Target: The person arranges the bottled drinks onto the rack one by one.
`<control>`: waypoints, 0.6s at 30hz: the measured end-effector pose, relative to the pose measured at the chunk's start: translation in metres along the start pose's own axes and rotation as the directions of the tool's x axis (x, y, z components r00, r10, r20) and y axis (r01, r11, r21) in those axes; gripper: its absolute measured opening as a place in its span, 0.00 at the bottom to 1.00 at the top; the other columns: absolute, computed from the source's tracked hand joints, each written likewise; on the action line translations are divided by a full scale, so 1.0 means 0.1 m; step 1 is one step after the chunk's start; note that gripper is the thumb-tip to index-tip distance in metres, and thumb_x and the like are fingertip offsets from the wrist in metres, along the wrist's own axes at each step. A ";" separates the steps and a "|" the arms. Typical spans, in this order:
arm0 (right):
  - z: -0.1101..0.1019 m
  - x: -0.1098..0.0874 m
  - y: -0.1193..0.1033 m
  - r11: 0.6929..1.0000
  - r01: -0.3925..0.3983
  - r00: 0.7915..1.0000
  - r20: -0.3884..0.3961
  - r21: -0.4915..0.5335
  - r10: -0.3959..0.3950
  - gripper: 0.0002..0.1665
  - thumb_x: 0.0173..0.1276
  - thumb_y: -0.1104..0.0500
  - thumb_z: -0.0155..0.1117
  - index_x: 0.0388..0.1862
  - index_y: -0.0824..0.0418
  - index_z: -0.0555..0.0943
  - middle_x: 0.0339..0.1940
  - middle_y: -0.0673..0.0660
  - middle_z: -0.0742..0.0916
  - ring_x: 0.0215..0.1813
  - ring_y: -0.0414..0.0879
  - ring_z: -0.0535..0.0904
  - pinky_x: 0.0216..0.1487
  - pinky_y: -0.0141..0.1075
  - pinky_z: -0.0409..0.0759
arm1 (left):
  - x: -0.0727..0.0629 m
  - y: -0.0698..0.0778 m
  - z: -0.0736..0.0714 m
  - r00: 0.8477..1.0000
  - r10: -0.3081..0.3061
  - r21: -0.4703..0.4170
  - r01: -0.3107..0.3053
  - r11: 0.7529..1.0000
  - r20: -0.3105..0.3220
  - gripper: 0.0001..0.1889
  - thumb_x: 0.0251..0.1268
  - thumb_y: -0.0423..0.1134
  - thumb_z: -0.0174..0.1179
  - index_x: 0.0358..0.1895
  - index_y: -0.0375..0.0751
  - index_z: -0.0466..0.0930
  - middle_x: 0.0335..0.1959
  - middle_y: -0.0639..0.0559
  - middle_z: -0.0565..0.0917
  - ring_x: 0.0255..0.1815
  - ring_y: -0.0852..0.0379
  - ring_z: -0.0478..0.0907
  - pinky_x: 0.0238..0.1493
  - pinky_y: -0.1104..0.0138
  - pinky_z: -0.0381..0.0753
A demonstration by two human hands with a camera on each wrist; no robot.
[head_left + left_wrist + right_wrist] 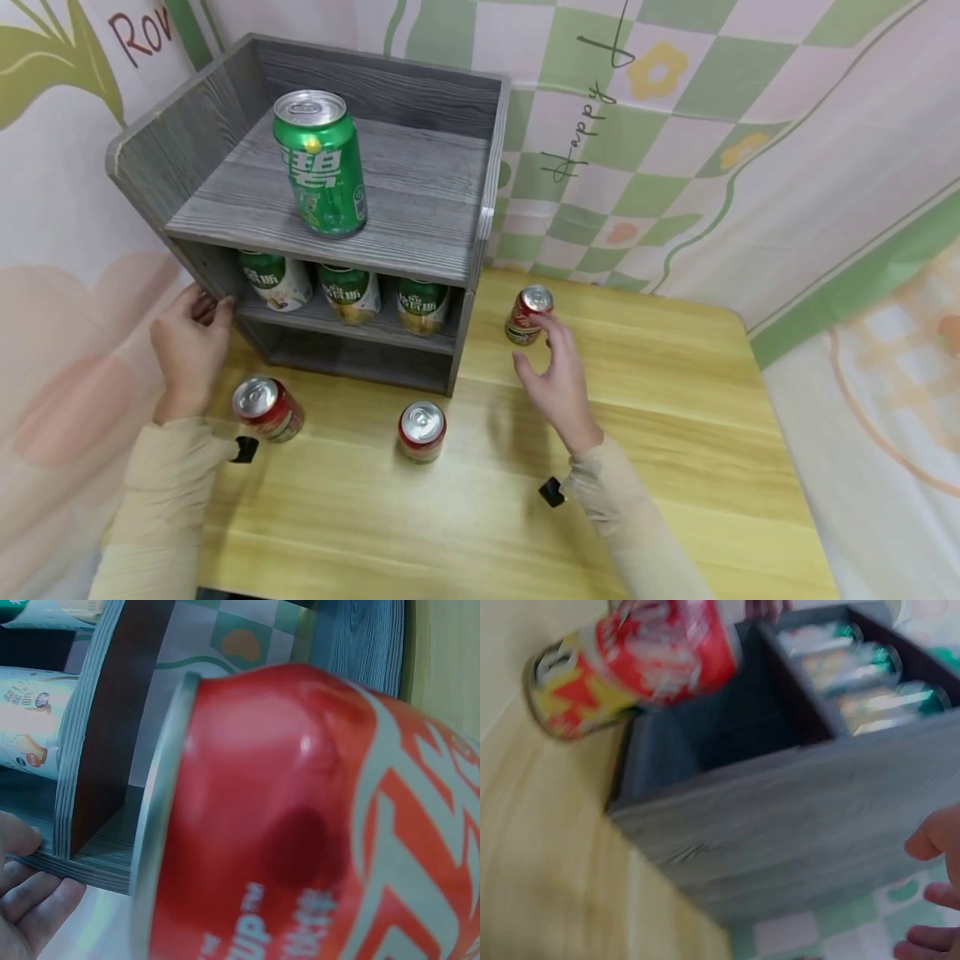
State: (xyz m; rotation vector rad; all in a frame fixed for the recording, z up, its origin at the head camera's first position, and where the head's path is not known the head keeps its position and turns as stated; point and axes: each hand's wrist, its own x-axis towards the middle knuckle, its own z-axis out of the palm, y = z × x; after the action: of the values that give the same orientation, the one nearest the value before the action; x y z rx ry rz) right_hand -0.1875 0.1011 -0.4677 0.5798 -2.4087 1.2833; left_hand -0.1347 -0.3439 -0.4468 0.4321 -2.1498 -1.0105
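Note:
My left hand grips the left side panel of a grey wooden shelf, thumb inside and fingers outside in the left wrist view. Close by that wrist stands a red soda can, large in the left wrist view. On the shelf's right, my right hand has its thumb and fingers spread, fingertips overlapping another red can in the head view. A third red can stands upright in front of the shelf; a red and yellow can shows in the right wrist view.
A green soda can stands on the shelf's top. Three green and white cans line the middle compartment. Beneath is a low compartment. The wooden table meets a patterned cloth backdrop behind.

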 end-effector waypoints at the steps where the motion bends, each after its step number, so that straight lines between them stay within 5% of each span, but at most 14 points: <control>1: 0.02 0.02 0.05 1.000 -0.002 1.000 -0.011 -0.001 0.002 0.37 0.60 0.70 0.71 0.68 0.72 0.70 0.70 0.74 0.72 0.69 0.66 0.69 0.66 0.60 0.74 | 0.00 0.00 0.00 1.000 0.003 0.001 -0.003 1.000 -0.002 0.12 0.67 0.29 0.64 0.51 0.27 0.84 0.43 0.31 0.87 0.30 0.92 0.69 0.36 0.94 0.71; 7: 0.17 0.12 0.40 0.999 -0.041 0.994 -0.102 0.008 0.041 0.43 0.58 0.69 0.75 0.70 0.74 0.65 0.73 0.75 0.65 0.76 0.67 0.60 0.78 0.62 0.58 | -0.01 0.00 0.00 1.000 0.012 0.001 -0.012 1.000 -0.003 0.12 0.66 0.29 0.64 0.50 0.27 0.84 0.43 0.31 0.87 0.30 0.92 0.69 0.35 0.94 0.71; 18: 0.41 0.39 0.73 0.986 -0.161 0.977 -0.136 0.052 0.167 0.52 0.57 0.62 0.80 0.75 0.69 0.62 0.71 0.71 0.68 0.71 0.62 0.65 0.77 0.55 0.63 | 0.00 0.00 0.00 1.000 0.014 -0.004 -0.014 1.000 -0.005 0.13 0.67 0.29 0.64 0.51 0.28 0.84 0.44 0.31 0.87 0.30 0.93 0.69 0.36 0.93 0.72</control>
State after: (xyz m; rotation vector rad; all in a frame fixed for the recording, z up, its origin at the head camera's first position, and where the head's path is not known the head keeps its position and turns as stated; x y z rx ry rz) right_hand -0.2628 0.0964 -0.5214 0.2951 -2.3592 1.3932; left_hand -0.1348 -0.3440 -0.4472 0.4164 -2.1428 -1.0048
